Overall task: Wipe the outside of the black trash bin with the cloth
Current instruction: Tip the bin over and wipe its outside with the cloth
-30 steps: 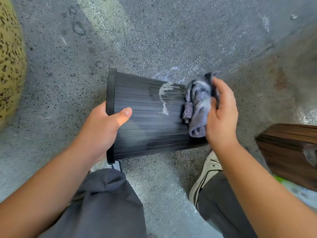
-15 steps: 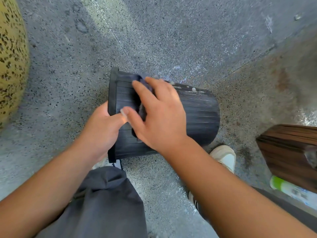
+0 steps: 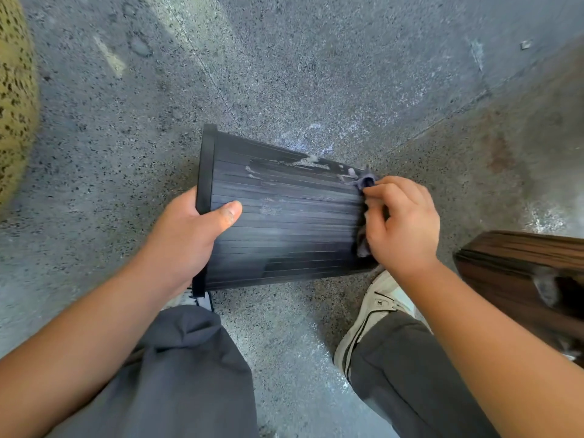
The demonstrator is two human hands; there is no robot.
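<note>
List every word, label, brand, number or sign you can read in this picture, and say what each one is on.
No text here can be read.
White shoe: a small dark mark on its side, too small and blurred to read.
Black trash bin: only ribs and white smears, no lettering.
Cloth, speckled floor and wooden furniture: no writing visible.

I can read no text, label, brand or number. One small dark mark on the tongue of the white lace-up sneaker (image 3: 384,306) is illegible.
</note>
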